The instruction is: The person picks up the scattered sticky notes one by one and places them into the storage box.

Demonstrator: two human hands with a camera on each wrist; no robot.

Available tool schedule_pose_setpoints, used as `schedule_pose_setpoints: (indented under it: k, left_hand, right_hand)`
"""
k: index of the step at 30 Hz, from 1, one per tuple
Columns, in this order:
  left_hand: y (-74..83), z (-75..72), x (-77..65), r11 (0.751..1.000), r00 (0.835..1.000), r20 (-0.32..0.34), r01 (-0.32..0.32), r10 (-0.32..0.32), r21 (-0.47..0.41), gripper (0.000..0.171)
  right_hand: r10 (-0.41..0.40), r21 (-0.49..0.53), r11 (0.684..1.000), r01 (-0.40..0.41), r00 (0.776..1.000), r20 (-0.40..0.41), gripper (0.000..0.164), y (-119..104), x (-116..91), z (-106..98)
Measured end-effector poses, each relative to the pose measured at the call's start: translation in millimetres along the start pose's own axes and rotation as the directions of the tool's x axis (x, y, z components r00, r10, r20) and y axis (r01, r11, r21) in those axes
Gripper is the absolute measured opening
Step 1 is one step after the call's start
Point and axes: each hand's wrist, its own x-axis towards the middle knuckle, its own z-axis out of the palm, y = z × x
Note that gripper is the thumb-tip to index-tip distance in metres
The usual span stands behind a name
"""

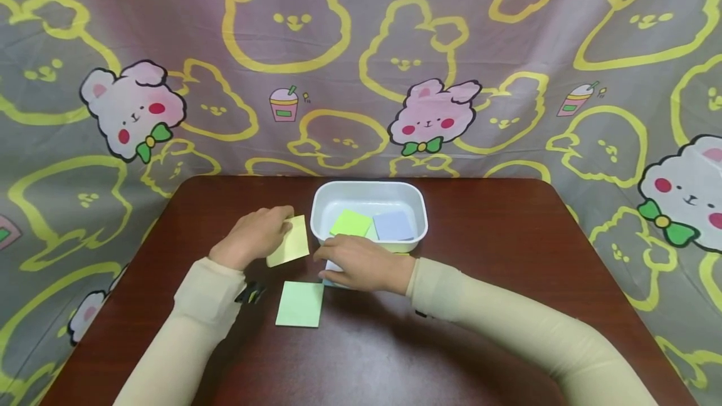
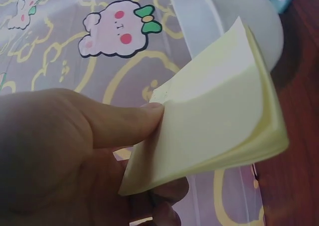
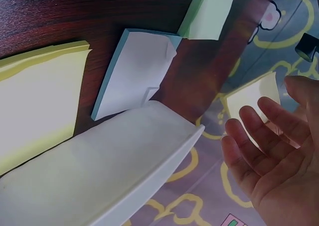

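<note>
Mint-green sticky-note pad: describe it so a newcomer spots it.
On the reddish-brown table, find the white tray. In the head view, the mint-green sticky-note pad lies flat below and left of it. It is paler than the lime-green sticky-note pad inside the tray and sits lowest of all visible pads.

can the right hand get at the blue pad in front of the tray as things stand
Probably yes: the right hand holds nothing, is close by, and nothing lies on the blue pad.
</note>
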Motion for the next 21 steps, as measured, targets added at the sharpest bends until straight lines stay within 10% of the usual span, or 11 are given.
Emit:
schedule_pose_setpoints:
  k: [21]
  left_hand:
    - [13.0,-10.9,11.3,1.0,1.0,-0.007,-0.013,0.012,-0.027,0.017]
  right_hand:
    - [0.007,0.014,1.0,-0.007,1.0,-0.016,0.027,4.8,-5.9,-4.9]
